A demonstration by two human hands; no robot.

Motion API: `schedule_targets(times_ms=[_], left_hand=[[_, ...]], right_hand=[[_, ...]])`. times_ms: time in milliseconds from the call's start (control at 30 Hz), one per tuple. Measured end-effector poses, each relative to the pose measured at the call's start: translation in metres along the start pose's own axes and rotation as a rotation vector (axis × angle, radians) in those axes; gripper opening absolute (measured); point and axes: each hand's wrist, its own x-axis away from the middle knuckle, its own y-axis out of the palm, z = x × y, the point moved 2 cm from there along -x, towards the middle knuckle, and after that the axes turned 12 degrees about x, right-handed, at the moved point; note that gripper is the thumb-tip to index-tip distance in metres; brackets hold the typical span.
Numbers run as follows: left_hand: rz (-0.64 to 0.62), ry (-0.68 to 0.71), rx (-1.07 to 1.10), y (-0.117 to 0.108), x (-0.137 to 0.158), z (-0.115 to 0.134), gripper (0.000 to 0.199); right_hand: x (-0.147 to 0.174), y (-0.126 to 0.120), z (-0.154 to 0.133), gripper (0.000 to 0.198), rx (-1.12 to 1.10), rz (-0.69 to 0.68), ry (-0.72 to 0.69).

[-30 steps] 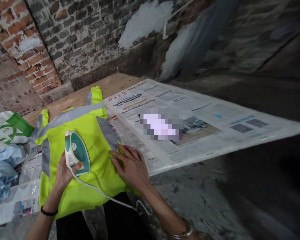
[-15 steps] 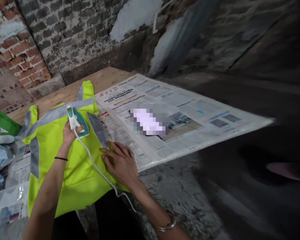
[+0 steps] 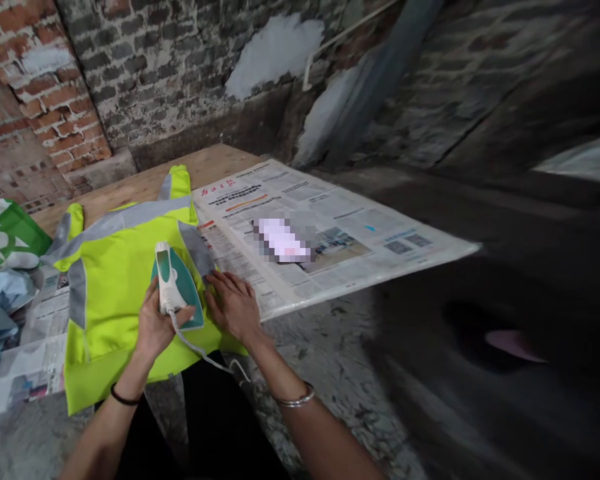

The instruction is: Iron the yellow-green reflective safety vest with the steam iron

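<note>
A neon-yellow jacket (image 3: 115, 293) with grey reflective bands lies spread out, its lower edge by my legs. My left hand (image 3: 160, 320) is wrapped round the handle of a green and white iron (image 3: 185, 293), which rests on the jacket's lower right part. A white cord (image 3: 200, 351) trails from the iron's back toward my lap. My right hand (image 3: 235, 300) lies with fingers stretched out on the jacket's right edge, just beside the iron.
Newspaper (image 3: 240, 247) under clear plastic covers the wooden table (image 3: 225, 155). A blurred-out pinkish item (image 3: 283, 240) lies on it. At the left are a green and white bag (image 3: 15, 233) and light-blue cloth (image 3: 0, 300). A brick wall (image 3: 170, 73) stands behind.
My left hand has drawn the iron toward me and a little right, from the jacket's middle to its lower right. My right hand stays on the right edge. The view has shifted slightly.
</note>
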Motion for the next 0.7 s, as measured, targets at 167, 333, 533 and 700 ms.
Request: schedule_targets(times_ms=[167, 333, 533, 700], left_hand=[[0.004, -0.056, 0.035, -0.020, -0.008, 0.000, 0.048], [0.114, -0.138, -0.029, -0.068, -0.028, -0.005, 0.058], [0.271, -0.201, -0.189, -0.138, -0.029, -0.010, 0.049], [0.266, -0.190, -0.197, -0.147, -0.011, -0.008, 0.047]], right_hand=[[0.000, 0.003, 0.002, 0.038, -0.016, 0.022, -0.008], [0.000, 0.005, 0.005, 0.037, -0.024, 0.050, -0.009], [0.001, 0.006, 0.004, 0.036, -0.018, 0.049, -0.008], [0.002, 0.008, 0.004, 0.036, -0.001, 0.080, -0.026]])
